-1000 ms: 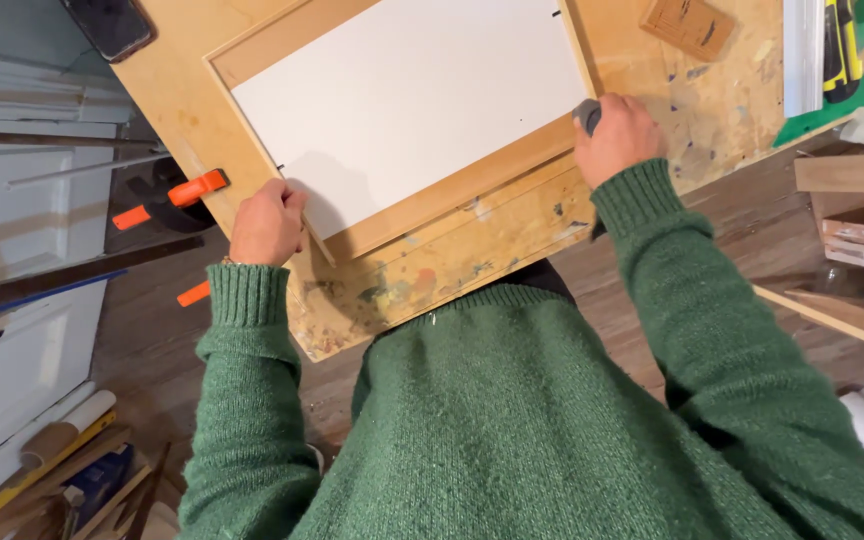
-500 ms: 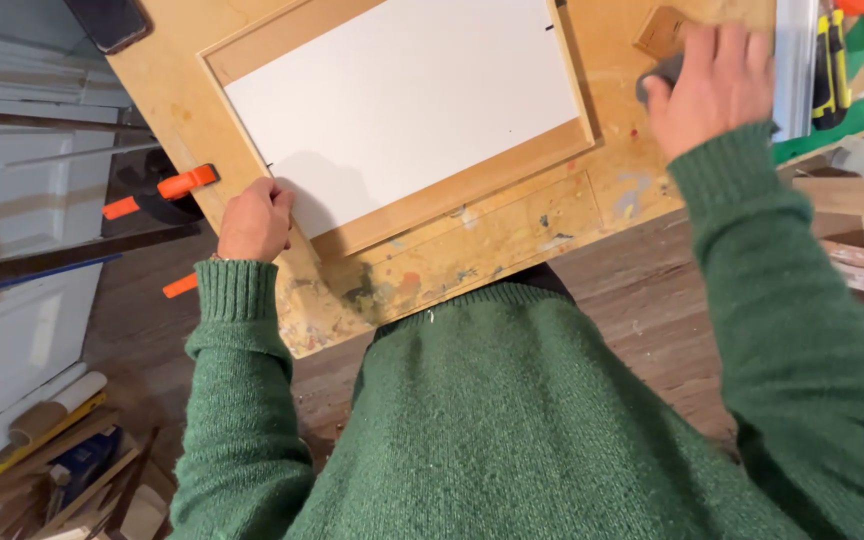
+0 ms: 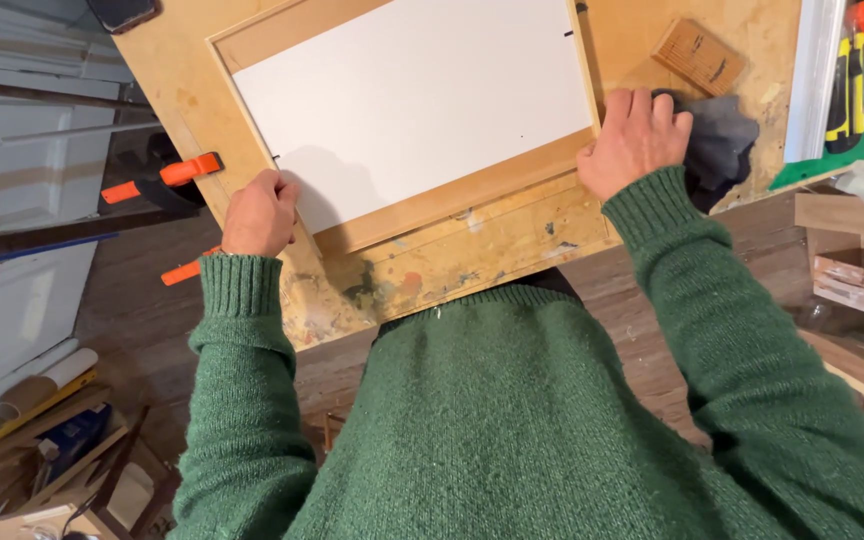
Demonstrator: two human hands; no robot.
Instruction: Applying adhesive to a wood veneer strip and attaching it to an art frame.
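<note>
A wooden frame [image 3: 472, 195] with a white panel [image 3: 412, 100] inside lies on a paint-stained workbench [image 3: 472, 255]. My left hand [image 3: 259, 213] grips the frame's near left corner. My right hand [image 3: 637, 140] rests at the frame's near right corner, fingers closed on a dark grey cloth [image 3: 717, 140] that bunches out to the right. Both arms wear green knitted sleeves.
A small wooden block [image 3: 699, 55] lies beyond the cloth. A yellow-and-black tool [image 3: 845, 85] sits on a green mat at the right edge. An orange-handled clamp [image 3: 167, 175] sticks out on the left. Wood offcuts stand at the right, rolls and scraps on the floor left.
My right hand went from the frame's near right corner out to the right by the block, then came back toward the corner holding the dark cloth. My left hand stayed on the left corner.
</note>
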